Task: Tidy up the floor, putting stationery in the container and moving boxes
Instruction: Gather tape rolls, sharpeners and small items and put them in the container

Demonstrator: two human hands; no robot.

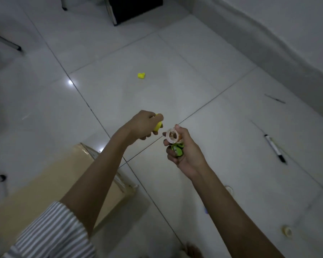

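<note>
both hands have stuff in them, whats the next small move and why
Probably pass the yellow item in the left hand across to the right hand, which grips a tape roll and a green item. The hands are close together, and that would free the left hand for the yellow piece and marker lying on the floor.

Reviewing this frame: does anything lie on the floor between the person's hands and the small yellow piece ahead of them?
Nothing visible does: only bare floor tile lies between the left hand and the yellow piece. But the left hand grips a yellow object, and the right hand a tape roll.
</note>
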